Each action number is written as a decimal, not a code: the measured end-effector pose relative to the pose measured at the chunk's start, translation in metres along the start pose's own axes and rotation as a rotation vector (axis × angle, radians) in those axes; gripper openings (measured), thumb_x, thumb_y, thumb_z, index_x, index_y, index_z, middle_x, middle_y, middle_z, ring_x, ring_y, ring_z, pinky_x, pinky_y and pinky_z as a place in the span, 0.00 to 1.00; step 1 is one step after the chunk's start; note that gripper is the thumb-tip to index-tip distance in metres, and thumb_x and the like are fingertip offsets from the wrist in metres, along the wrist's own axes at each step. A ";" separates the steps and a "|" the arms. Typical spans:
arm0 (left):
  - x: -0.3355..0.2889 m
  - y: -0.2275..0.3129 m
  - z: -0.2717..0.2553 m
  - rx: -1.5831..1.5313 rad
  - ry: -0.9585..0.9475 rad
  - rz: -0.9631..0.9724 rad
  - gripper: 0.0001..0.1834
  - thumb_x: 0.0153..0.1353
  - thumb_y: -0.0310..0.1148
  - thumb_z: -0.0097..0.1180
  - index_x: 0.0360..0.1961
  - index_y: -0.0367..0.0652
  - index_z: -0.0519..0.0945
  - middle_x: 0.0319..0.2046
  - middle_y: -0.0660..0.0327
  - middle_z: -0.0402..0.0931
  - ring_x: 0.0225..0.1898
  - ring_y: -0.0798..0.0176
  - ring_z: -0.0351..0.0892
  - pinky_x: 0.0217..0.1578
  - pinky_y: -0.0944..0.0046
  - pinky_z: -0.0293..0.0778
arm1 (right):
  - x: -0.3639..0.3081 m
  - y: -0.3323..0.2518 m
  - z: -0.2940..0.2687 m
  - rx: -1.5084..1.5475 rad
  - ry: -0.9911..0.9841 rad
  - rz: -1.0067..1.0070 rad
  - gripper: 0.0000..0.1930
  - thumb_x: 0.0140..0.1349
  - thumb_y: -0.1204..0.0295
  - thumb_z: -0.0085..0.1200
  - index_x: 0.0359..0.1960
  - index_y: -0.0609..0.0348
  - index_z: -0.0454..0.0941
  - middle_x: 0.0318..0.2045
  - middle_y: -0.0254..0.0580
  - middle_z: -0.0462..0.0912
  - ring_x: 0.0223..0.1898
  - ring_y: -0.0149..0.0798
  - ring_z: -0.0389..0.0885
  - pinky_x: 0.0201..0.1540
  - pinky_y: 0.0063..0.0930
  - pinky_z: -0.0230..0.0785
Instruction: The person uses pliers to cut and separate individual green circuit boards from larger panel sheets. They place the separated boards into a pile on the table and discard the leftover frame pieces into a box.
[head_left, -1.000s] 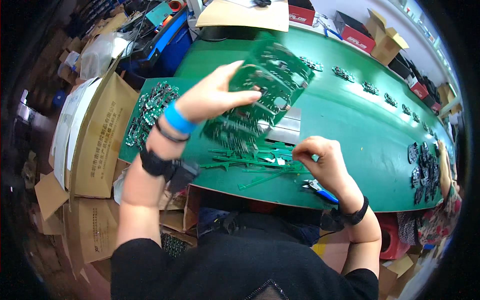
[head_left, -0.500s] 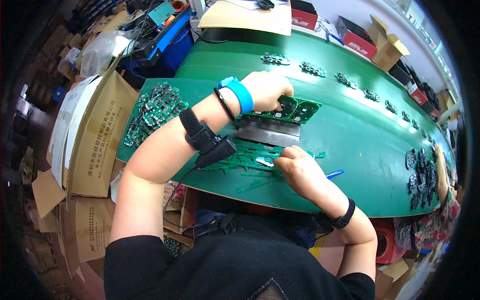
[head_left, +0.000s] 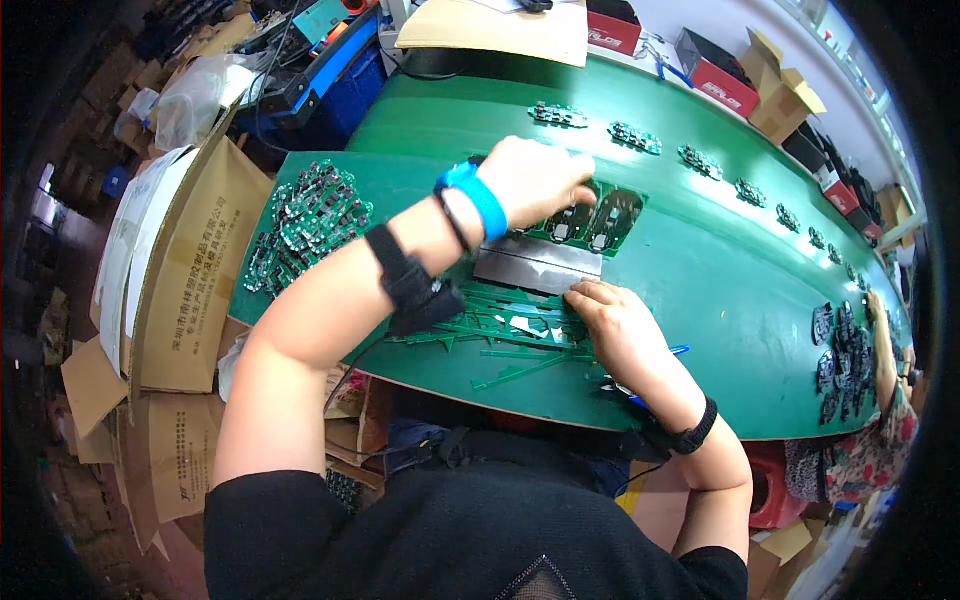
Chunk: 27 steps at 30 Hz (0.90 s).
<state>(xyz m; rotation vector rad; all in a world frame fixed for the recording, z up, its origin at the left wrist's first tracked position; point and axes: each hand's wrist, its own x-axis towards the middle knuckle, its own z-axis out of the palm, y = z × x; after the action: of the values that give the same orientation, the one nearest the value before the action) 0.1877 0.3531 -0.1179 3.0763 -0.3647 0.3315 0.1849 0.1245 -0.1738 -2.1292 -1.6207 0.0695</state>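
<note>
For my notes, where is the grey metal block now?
In the head view, the block sits near centre, between the green circuit panel and the green strips.

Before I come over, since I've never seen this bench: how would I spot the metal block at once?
Start at the green tabletop and find the left hand, holding a circuit-board panel. The metal block lies just nearer the person than that panel, its right end by the right hand. Unlike the green strips closer still, it is broad, smooth and silver-grey.
</note>
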 end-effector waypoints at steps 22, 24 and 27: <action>-0.005 -0.060 0.018 -1.024 -0.248 -0.219 0.20 0.69 0.46 0.51 0.30 0.38 0.77 0.23 0.76 0.69 0.27 0.79 0.62 0.28 0.72 0.64 | -0.004 0.028 -0.005 0.889 0.225 0.368 0.08 0.55 0.77 0.62 0.36 0.66 0.83 0.29 0.45 0.85 0.31 0.33 0.84 0.37 0.27 0.75; -0.008 -0.065 0.023 -1.032 -0.257 -0.256 0.20 0.69 0.45 0.51 0.31 0.38 0.79 0.24 0.75 0.71 0.27 0.79 0.63 0.29 0.72 0.65 | -0.008 0.018 -0.014 0.629 0.150 0.304 0.10 0.52 0.76 0.64 0.37 0.66 0.83 0.30 0.47 0.85 0.31 0.38 0.84 0.37 0.30 0.76; -0.010 -0.069 0.023 -1.046 -0.248 -0.304 0.19 0.69 0.45 0.51 0.31 0.38 0.79 0.24 0.75 0.72 0.27 0.80 0.64 0.29 0.73 0.65 | -0.011 0.010 -0.027 0.229 0.210 0.180 0.20 0.44 0.72 0.69 0.41 0.62 0.81 0.37 0.45 0.82 0.40 0.44 0.82 0.44 0.36 0.74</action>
<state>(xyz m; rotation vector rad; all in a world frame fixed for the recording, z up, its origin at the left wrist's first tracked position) 0.1988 0.4217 -0.1425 2.0780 -0.0274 -0.2080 0.1990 0.1034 -0.1564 -2.0250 -1.2377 0.0814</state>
